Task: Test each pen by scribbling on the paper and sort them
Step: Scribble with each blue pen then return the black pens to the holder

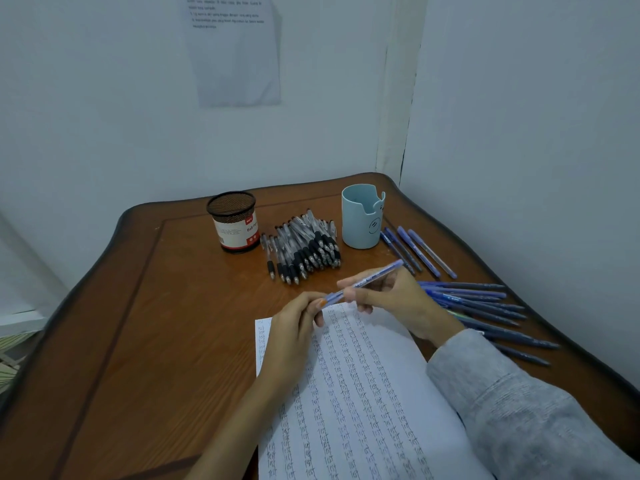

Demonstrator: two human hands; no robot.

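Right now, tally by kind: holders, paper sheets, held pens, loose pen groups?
Holders: 2, black mesh holder, light blue cup.
Paper sheets: 2, scribbled sheet on desk, printed sheet on wall.
Pens in hand: 1, blue pen, gripped by left hand and right hand.
Loose pen groups: 3, black-grip pile, blue pens beside cup, blue fan at right.
Total: 8.

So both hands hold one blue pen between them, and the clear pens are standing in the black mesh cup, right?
No. The head view shows the clear pens lying in a heap on the table, between the black mesh cup and the light blue cup. The blue pen part holds.
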